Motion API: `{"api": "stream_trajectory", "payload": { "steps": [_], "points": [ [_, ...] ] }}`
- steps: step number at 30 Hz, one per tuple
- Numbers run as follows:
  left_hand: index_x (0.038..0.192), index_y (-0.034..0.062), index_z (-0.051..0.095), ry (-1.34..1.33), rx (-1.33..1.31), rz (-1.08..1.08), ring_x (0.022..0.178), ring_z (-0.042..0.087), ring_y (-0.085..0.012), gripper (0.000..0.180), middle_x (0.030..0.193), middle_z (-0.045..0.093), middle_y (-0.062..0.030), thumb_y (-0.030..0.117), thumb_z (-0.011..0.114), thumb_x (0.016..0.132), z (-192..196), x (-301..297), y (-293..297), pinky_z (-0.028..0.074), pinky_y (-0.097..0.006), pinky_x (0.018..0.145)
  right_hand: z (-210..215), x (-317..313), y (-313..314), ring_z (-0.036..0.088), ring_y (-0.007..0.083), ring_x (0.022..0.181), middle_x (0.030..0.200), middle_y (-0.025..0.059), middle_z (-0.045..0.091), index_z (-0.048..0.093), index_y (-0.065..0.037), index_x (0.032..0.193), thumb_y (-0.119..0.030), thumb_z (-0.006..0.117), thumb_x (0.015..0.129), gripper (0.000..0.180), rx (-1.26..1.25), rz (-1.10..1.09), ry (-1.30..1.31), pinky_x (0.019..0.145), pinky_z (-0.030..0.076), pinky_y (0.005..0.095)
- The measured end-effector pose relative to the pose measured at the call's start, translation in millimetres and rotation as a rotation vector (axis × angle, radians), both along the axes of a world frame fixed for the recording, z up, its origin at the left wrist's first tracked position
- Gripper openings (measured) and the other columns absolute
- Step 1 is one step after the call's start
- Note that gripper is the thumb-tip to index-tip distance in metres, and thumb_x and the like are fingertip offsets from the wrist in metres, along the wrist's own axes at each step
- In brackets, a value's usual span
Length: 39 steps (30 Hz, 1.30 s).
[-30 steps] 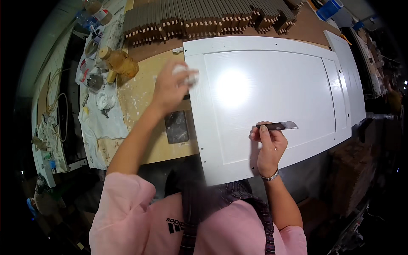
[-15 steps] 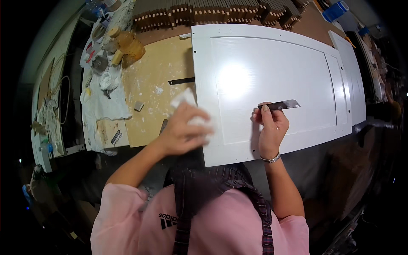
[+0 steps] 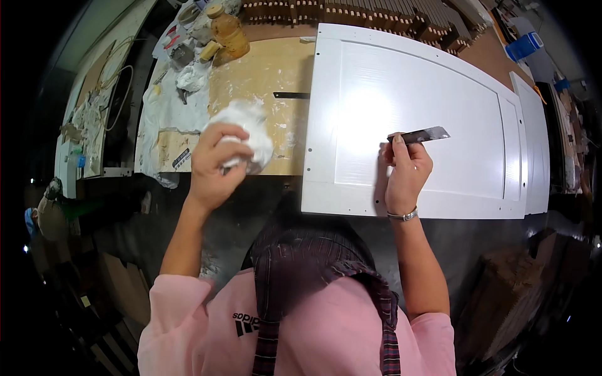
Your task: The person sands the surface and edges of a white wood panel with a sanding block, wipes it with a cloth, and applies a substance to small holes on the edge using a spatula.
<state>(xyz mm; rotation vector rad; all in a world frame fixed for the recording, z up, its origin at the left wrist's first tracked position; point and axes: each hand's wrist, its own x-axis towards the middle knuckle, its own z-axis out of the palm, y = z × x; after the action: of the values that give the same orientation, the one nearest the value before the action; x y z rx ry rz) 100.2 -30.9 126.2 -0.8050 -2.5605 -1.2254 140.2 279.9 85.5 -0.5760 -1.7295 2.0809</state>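
A white panel (image 3: 451, 94) with a recessed centre and small dark holes along its edges lies on the bench in front of me. My left hand (image 3: 215, 168) is closed around a crumpled white cloth (image 3: 249, 128), off the panel's left side and over the bench's front part. Motion smears the cloth somewhat. Above the panel's middle, my right hand (image 3: 409, 175) pinches a flat blade (image 3: 433, 135) between thumb and fingers. The blade has a dark grip and a slanted grey tip that points right, smudged with white.
Behind the panel are stacked brown strips (image 3: 376, 17). A yellowish bottle (image 3: 229, 31) stands at the far left of the bench, near a white-stained cloth covering (image 3: 179, 109). A dark flat bar (image 3: 290, 95) pokes out from the panel's left edge. Another white panel (image 3: 532, 144) lies at right.
My left hand has carried the cloth left, away from the panel's left edge. My right hand keeps the blade above the panel. The view has shifted, so the bench sits higher.
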Motion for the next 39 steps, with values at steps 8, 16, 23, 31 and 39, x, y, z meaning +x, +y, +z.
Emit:
{"api": "stream_trajectory", "payload": {
  "steps": [8, 16, 23, 31, 39],
  "points": [
    [0.109, 0.0072, 0.070, 0.113, -0.318, 0.201, 0.115, 0.059, -0.0361, 0.037, 0.125, 0.063, -0.0135, -0.001, 0.066, 0.074, -87, -53, -40, 0.047, -0.040, 0.101, 2, -5, -7, 0.053, 0.0079, 0.062, 0.071, 0.0027, 0.060, 0.066, 0.006, 0.085, -0.008, 0.063, 0.095, 0.017, 0.030, 0.036, 0.001, 0.058, 0.042, 0.0232],
    [0.094, 0.0057, 0.075, 0.009, -0.111, -0.366, 0.115, 0.059, -0.0283, 0.028, 0.122, 0.065, -0.0100, -0.003, 0.062, 0.070, -27, 2, 58, 0.043, -0.039, 0.101, -2, -6, -4, 0.051, 0.0072, 0.060, 0.068, 0.0021, 0.059, 0.066, 0.005, 0.083, -0.009, 0.063, 0.095, 0.019, 0.025, -0.001, -0.007, 0.055, 0.039, 0.0227],
    [0.108, 0.0055, 0.074, -0.289, -0.014, -0.125, 0.103, 0.066, -0.0301, 0.039, 0.113, 0.069, -0.0134, -0.005, 0.063, 0.072, 7, 20, 21, 0.051, -0.035, 0.092, -2, -4, -1, 0.049, 0.0073, 0.059, 0.067, 0.0014, 0.058, 0.066, 0.004, 0.081, -0.010, 0.064, 0.095, 0.020, 0.056, 0.020, -0.023, 0.055, 0.038, 0.0233],
    [0.121, 0.0029, 0.065, -0.128, -0.033, 0.040, 0.106, 0.065, -0.0232, 0.044, 0.119, 0.066, -0.0121, -0.007, 0.070, 0.078, -18, 22, 44, 0.052, -0.033, 0.094, 5, -3, -10, 0.060, 0.0100, 0.059, 0.067, 0.0057, 0.066, 0.067, 0.004, 0.076, -0.014, 0.066, 0.092, 0.024, 0.030, 0.016, -0.025, 0.056, 0.047, 0.0258],
    [0.109, 0.0024, 0.065, 0.070, 0.163, -0.232, 0.102, 0.065, -0.0271, 0.039, 0.113, 0.063, -0.0127, 0.002, 0.081, 0.074, 24, 23, 172, 0.054, -0.033, 0.083, -9, 0, -4, 0.062, 0.0344, 0.056, 0.062, 0.0169, 0.062, 0.064, -0.001, 0.075, -0.019, 0.068, 0.084, 0.020, 0.672, -0.004, 0.122, 0.056, 0.047, 0.0410]
  ]
}}
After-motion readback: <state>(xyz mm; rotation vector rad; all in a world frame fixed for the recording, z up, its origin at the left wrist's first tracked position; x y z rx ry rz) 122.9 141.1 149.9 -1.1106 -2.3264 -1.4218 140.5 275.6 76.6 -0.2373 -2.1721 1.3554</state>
